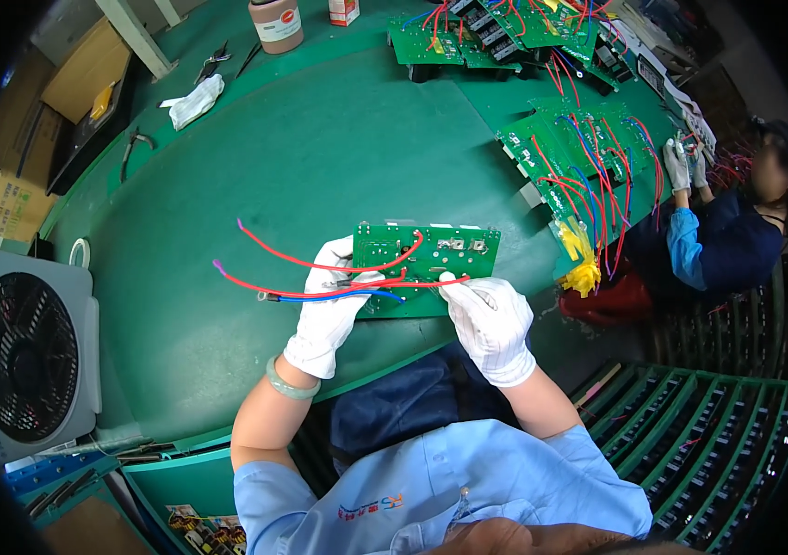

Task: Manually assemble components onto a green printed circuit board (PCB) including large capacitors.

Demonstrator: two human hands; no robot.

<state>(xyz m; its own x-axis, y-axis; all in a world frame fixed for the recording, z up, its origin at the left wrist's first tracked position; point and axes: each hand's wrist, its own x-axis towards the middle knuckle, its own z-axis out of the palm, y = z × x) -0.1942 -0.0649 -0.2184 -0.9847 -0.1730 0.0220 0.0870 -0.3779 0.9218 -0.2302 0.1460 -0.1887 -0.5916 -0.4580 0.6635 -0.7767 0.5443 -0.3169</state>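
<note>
A green circuit board (477, 242) is held up over the near part of the table, tilted toward me. In a white glove, my left hand (329, 301) grips its left edge, thumb across the leads. Red wires (297, 262) run from the board past that hand to the left, their loose ends purple-tipped. A blue wire (320, 298) lies below them, beside a ring terminal (266, 297). My right hand (486, 319), gloved too, has its fingers closed at the board's lower right, by the end of a red wire. What its curled fingers cover is hidden.
More wired boards (588, 157) lie at right, with yellow tape (579, 259) beside them, and others are stacked far back. Cutters (135, 153), a cloth (195, 102) and a bottle (277, 26) sit far left. A fan (28, 351) stands left. A co-worker (727, 231) sits at right.
</note>
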